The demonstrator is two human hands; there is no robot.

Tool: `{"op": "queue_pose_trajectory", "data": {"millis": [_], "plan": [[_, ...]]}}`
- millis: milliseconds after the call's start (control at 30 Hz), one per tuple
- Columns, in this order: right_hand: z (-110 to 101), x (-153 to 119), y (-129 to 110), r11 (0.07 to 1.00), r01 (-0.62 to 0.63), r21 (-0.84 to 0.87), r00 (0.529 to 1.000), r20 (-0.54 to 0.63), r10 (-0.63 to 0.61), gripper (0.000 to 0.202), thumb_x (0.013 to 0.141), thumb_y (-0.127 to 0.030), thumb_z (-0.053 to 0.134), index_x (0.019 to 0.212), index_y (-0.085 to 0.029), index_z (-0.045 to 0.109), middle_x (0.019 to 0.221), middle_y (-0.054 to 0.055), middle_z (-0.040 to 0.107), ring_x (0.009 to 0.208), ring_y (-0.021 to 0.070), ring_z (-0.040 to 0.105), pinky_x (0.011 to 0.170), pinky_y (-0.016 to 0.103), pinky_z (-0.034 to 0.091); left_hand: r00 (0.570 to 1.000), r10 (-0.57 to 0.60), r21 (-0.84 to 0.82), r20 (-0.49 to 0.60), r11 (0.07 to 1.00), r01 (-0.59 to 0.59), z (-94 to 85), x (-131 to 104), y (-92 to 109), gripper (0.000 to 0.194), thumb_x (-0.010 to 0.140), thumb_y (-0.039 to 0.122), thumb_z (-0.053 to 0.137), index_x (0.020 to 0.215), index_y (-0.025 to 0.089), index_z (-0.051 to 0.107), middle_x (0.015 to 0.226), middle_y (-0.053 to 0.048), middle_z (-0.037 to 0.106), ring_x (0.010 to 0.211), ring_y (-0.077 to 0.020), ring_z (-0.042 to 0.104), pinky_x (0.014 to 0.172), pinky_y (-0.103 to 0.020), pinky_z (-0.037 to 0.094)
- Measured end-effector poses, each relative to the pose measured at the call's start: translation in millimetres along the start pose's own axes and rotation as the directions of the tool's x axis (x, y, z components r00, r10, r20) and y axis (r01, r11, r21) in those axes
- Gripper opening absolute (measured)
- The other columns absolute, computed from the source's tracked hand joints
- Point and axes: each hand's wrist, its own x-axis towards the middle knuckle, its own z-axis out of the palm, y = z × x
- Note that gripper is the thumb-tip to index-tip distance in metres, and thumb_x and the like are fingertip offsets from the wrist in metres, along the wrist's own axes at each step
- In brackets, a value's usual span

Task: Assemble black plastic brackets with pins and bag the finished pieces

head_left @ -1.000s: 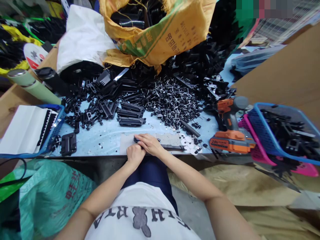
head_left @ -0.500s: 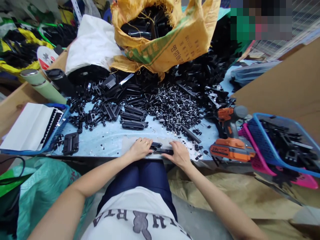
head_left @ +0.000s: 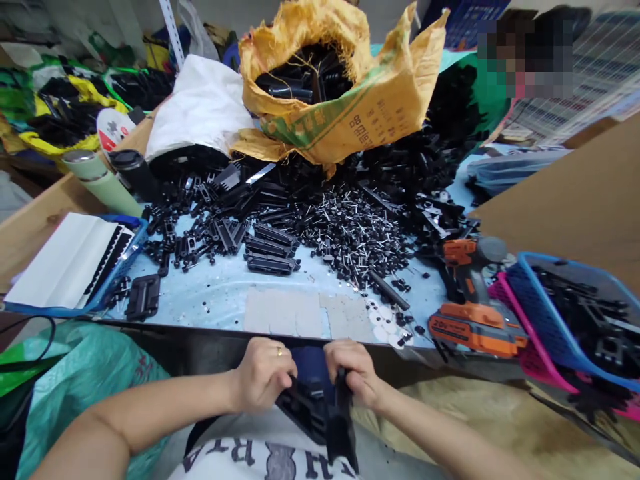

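Nearest, over the lap and in front of a white shirt [head_left: 230,457], two black parts come together at an angle: a ridged black part [head_left: 306,408] on the left and a long black part [head_left: 341,427] on the right. Whether they are joined I cannot tell.

The left hand [head_left: 263,373], with a ring on one finger, is curled tightly about the upper end of the ridged part. The right hand [head_left: 354,373] is closed on the top of the long one, thumb against its side. Both forearms angle inward, knuckles up, the hands a little apart.

Just beyond the knuckles runs the front edge of a blue-covered table [head_left: 200,293], with grey pads [head_left: 283,312] along it and white discs [head_left: 384,321] beside them. To the right a cordless drill [head_left: 473,293] stands on its battery, hemming in that side along with a pink basket [head_left: 550,377] and a blue basket [head_left: 545,327]. At far left, a white sheet [head_left: 60,260] lies over another basket.

Farther back, stacked black bars [head_left: 273,252] sit beside a heap of pins [head_left: 357,233]. Behind these, a white sack [head_left: 200,107] and a yellow sack [head_left: 390,110] close off the back.
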Motion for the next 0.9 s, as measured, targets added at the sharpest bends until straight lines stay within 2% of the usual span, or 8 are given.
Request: {"op": "queue_pose_trajectory", "data": {"millis": [100, 167, 267, 367, 500, 667, 800, 900], "plan": [[6, 5, 23, 0.989, -0.115, -0.094, 0.993, 0.005, 0.116, 0.055, 0.096, -0.047, 0.011, 0.056, -0.021, 0.037, 0.046, 0.0, 0.043, 0.044, 0.0109, 0.041, 0.048, 0.025, 0.032, 0.981, -0.168, 0.176, 0.099, 0.973, 0.148, -7.7, -5, -20, 0.06, 0.097, 0.037, 0.012, 0.059, 0.016, 0.054, 0.051, -0.004, 0.056, 0.048, -0.0114, 0.052, 0.05, -0.024, 0.036], [0, 13, 37, 0.92, -0.21, -0.331, 0.968, 0.062, 0.243, 0.057, 0.097, -0.044, 0.007, 0.057, -0.02, 0.041, 0.049, 0.002, 0.048, 0.047, 0.0116, 0.046, 0.051, 0.025, 0.034, 0.92, -0.354, 0.4, 0.166, 0.877, 0.266, -16.4, -4, -40, 0.059, 0.097, 0.035, 0.016, 0.062, 0.015, 0.06, 0.057, -0.006, 0.063, 0.053, -0.0131, 0.058, 0.053, -0.024, 0.039], [-11, 30, 48, 0.603, -0.26, -0.754, 0.885, 0.064, 0.461, 0.059, 0.093, -0.057, 0.016, 0.067, -0.018, 0.052, 0.057, 0.006, 0.056, 0.054, 0.0156, 0.052, 0.055, 0.027, 0.033, 0.801, -0.585, 0.699, 0.126, 0.625, 0.347, -25.6, 3, -67, 0.059, 0.096, 0.04, 0.021, 0.071, 0.012, 0.067, 0.066, -0.013, 0.068, 0.062, -0.0194, 0.065, 0.056, -0.027, 0.043], [-7, 50, 46, 0.429, -0.073, -0.901, 0.884, 0.14, 0.445, 0.061, 0.081, -0.071, 0.037, 0.095, -0.015, 0.058, 0.078, 0.011, 0.062, 0.074, 0.0232, 0.056, 0.065, 0.032, 0.036, 0.772, -0.627, 0.781, 0.104, 0.532, 0.327, -24.7, 11, -80, 0.06, 0.096, 0.041, 0.022, 0.077, 0.009, 0.069, 0.07, -0.017, 0.069, 0.067, -0.0247, 0.067, 0.057, -0.03, 0.044], [4, 66, 37, 0.434, 0.127, -0.892, 0.887, 0.298, 0.352, 0.052, 0.079, -0.06, 0.054, 0.103, -0.014, 0.054, 0.095, 0.013, 0.059, 0.086, 0.0266, 0.052, 0.075, 0.037, 0.036, 0.781, -0.613, 0.769, 0.12, 0.555, 0.318, -19.6, 16, -78, 0.06, 0.096, 0.04, 0.02, 0.079, 0.01, 0.069, 0.072, -0.016, 0.069, 0.068, -0.0267, 0.067, 0.056, -0.032, 0.045], [0, 71, 28, 0.42, 0.201, -0.885, 0.865, 0.361, 0.349, 0.048, 0.08, -0.048, 0.059, 0.11, -0.011, 0.051, 0.096, 0.013, 0.057, 0.085, 0.0254, 0.05, 0.072, 0.037, 0.035, 0.801, -0.584, 0.753, 0.128, 0.584, 0.305, -22.6, 16, -71, 0.059, 0.096, 0.039, 0.02, 0.078, 0.013, 0.07, 0.071, -0.013, 0.07, 0.065, -0.0247, 0.067, 0.056, -0.031, 0.044], [-2, 69, 33, 0.508, 0.291, -0.811, 0.828, 0.479, 0.291, 0.045, 0.076, -0.048, 0.061, 0.1, -0.011, 0.055, 0.089, 0.011, 0.057, 0.081, 0.0241, 0.05, 0.07, 0.035, 0.036, 0.811, -0.561, 0.713, 0.165, 0.636, 0.295, -22.6, 15, -71, 0.056, 0.096, 0.037, 0.023, 0.073, 0.016, 0.07, 0.07, -0.01, 0.07, 0.065, -0.0218, 0.066, 0.058, -0.029, 0.044], [-9, 64, 39, 0.555, 0.262, -0.789, 0.847, 0.464, 0.26, 0.043, 0.081, -0.054, 0.053, 0.096, -0.014, 0.056, 0.085, 0.01, 0.057, 0.08, 0.0219, 0.051, 0.07, 0.033, 0.037, 0.83, -0.546, 0.715, 0.11, 0.624, 0.316, -20.1, 10, -76, 0.055, 0.096, 0.037, 0.025, 0.069, 0.016, 0.068, 0.067, -0.009, 0.07, 0.062, -0.0212, 0.066, 0.056, -0.029, 0.044]]}}
